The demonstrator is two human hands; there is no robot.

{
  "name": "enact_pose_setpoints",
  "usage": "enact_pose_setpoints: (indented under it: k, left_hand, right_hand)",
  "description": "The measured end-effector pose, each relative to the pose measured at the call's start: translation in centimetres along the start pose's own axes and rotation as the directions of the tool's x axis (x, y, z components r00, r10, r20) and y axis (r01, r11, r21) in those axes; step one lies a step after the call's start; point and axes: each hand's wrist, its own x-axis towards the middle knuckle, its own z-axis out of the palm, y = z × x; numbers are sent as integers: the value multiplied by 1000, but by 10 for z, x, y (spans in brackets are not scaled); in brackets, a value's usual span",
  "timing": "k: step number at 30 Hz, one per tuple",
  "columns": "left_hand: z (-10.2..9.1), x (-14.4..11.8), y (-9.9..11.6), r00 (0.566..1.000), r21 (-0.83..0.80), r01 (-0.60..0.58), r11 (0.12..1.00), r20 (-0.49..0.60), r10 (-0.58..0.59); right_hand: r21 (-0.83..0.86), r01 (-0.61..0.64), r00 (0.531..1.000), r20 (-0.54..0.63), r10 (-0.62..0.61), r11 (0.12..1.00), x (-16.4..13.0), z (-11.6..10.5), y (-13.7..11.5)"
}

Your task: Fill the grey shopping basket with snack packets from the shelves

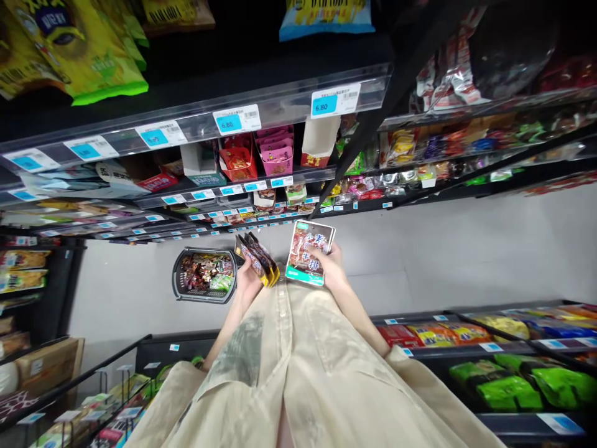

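My left hand is closed round several dark snack packets with yellow lower ends, held tilted and fanned side by side. In my right hand are flat snack packets, brown with a teal band and Chinese lettering; the thumb lies across the front one, and at least one more shows behind it. Both hands are in front of my beige shirt, a short gap apart. Just left of my left hand, a dark plastic shopping basket stands on the floor, with many small packaged snacks inside.
A shelf edge with price tags runs across above my hands, with snack boxes on lower tiers. Behind me on the right, another shelf holds green bags. Grey floor lies between the shelves. A cardboard box is at left.
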Motion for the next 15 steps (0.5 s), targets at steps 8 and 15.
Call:
enact_pose_setpoints:
  k: [8, 15]
  left_hand:
    - [0, -8, 1, 998, 75, 19, 997, 64, -24]
    - [27, -16, 9, 947, 334, 66, 940, 275, -164]
  right_hand:
    - [84, -221, 972, 99, 212, 972, 12, -39, -17]
    - [35, -236, 934, 285, 217, 971, 0, -38, -7]
